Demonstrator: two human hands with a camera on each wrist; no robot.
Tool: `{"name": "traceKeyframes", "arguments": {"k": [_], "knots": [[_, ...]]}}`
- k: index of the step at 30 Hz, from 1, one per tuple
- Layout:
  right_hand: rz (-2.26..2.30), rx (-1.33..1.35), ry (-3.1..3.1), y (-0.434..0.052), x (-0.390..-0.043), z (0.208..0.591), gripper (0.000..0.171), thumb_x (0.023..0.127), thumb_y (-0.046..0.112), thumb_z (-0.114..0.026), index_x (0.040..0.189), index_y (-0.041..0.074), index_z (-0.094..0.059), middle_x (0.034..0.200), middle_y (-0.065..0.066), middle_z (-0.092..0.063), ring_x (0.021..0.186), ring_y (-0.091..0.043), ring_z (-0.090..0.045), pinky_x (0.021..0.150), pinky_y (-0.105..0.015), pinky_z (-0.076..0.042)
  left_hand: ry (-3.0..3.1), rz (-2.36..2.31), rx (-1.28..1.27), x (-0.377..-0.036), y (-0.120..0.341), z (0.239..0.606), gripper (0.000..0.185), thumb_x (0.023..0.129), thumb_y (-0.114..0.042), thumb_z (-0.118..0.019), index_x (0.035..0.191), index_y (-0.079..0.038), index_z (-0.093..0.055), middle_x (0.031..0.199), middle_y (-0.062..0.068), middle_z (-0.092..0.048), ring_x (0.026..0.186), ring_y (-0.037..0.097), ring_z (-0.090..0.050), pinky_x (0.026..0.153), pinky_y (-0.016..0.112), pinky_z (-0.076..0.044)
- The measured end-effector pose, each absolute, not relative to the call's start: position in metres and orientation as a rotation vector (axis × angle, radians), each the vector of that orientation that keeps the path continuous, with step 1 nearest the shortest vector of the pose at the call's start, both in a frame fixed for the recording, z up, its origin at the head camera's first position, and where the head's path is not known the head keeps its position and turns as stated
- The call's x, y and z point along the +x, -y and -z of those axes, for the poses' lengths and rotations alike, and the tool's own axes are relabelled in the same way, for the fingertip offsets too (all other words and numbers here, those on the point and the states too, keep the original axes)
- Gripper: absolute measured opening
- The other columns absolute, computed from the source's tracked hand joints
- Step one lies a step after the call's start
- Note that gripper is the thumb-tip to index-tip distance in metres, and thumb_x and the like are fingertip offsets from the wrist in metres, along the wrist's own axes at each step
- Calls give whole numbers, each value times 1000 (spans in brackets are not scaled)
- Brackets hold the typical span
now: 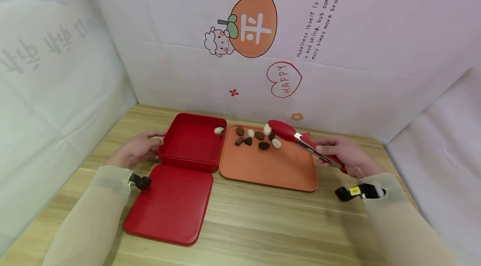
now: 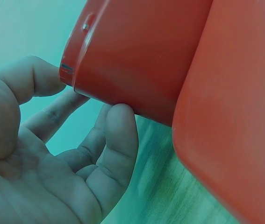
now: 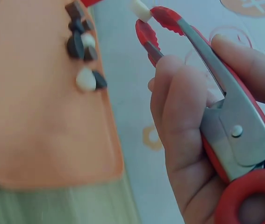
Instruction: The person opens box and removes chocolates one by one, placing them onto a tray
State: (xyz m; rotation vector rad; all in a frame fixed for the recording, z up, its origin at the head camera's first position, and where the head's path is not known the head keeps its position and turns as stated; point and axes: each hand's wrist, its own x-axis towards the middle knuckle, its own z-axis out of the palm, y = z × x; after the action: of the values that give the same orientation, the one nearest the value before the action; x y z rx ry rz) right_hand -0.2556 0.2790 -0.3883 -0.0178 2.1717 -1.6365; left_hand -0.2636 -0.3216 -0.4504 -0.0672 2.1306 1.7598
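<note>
Right hand (image 1: pixel 347 155) fingers clamped on red-tipped metal tongs (image 1: pixel 300 139) pinching white piece (image 1: pixel 267 128) above orange tray (image 1: pixel 270 165); left hand (image 1: pixel 140 148) fingers relaxed, touching red square tin (image 1: pixel 191 143) left of tray.

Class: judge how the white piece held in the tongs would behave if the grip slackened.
The white piece looks smooth and rounded, so it would probably slip and roll. Only the tongs tips catch its end, likely a weak hold. It seems light.

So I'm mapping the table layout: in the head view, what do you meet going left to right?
Left hand → red box → orange tray → right hand gripping the tongs.
</note>
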Motion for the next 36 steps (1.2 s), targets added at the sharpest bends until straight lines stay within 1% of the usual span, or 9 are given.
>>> {"name": "traceKeyframes", "arguments": {"k": [3, 6, 9, 12, 17, 21, 25, 30, 36], "knots": [[1643, 24, -2196, -296, -251, 395, 67, 97, 22, -68, 147, -10, -36, 116, -21, -57, 87, -27, -69, 74, -34, -58, -2136, -1751, -70, -263, 322, 450, 58, 101, -11, -50, 155, -2, -29, 133, 28, -54, 93, 21, -63, 78, 38, -54], [1646, 75, -2221, -309, -249, 401, 69, 99, 21, -65, 149, -11, -31, 115, -20, -56, 86, -25, -70, 72, -33, -58, -2134, -1747, -72, -263, 323, 450, 59, 101, -11, -50, 155, -2, -29, 134, 28, -53, 94, 21, -63, 79, 38, -53], [1647, 143, -2248, -317, -249, 409, 68, 99, 21, -66, 149, -10, -32, 117, -22, -55, 86, -25, -70, 71, -32, -58, -2133, -1749, -69, -263, 324, 450, 59, 101, -12, -50, 155, -2, -28, 133, 28, -54, 94, 21, -63, 78, 38, -53], [1645, 184, -2270, -320, -250, 415, 68, 98, 23, -66, 149, -9, -33, 120, -25, -53, 86, -26, -70, 72, -35, -58, -2124, -1760, -68, -264, 324, 451, 58, 101, -11, -49, 155, -2, -28, 132, 27, -55, 93, 21, -64, 77, 38, -54], [1624, 182, -2292, -318, -251, 425, 68, 99, 25, -66, 148, -10, -34, 124, -28, -53, 87, -28, -69, 73, -37, -58, -2117, -1767, -65, -265, 322, 452, 58, 101, -11, -50, 155, -2, -30, 130, 26, -57, 92, 20, -64, 77, 38, -54], [1615, 178, -2308, -315, -252, 429, 67, 99, 25, -66, 147, -10, -36, 120, -25, -55, 88, -28, -69, 73, -37, -58, -2129, -1762, -70, -263, 321, 450, 58, 102, -11, -50, 155, -1, -29, 128, 25, -58, 92, 20, -63, 77, 38, -54], [1579, 189, -2365, -310, -251, 431, 61, 98, 23, -67, 142, -11, -42, 117, -27, -58, 86, -30, -69, 73, -39, -58, -2127, -1767, -68, -262, 321, 450, 58, 102, -11, -50, 155, -1, -29, 127, 23, -59, 91, 20, -63, 77, 38, -53], [1449, 173, -2497, -302, -247, 430, 57, 96, 23, -69, 136, -12, -48, 120, -31, -58, 84, -33, -68, 76, -43, -57, -2123, -1772, -63, -263, 321, 451, 57, 102, -10, -50, 154, -1, -30, 126, 24, -60, 90, 20, -64, 77, 38, -54], [1320, 165, -2600, -294, -244, 424, 54, 96, 24, -68, 134, -10, -50, 118, -25, -61, 86, -33, -68, 76, -42, -57, -2122, -1776, -65, -263, 322, 451, 57, 101, -9, -49, 154, 0, -30, 123, 24, -61, 87, 19, -64, 74, 36, -54]]}}
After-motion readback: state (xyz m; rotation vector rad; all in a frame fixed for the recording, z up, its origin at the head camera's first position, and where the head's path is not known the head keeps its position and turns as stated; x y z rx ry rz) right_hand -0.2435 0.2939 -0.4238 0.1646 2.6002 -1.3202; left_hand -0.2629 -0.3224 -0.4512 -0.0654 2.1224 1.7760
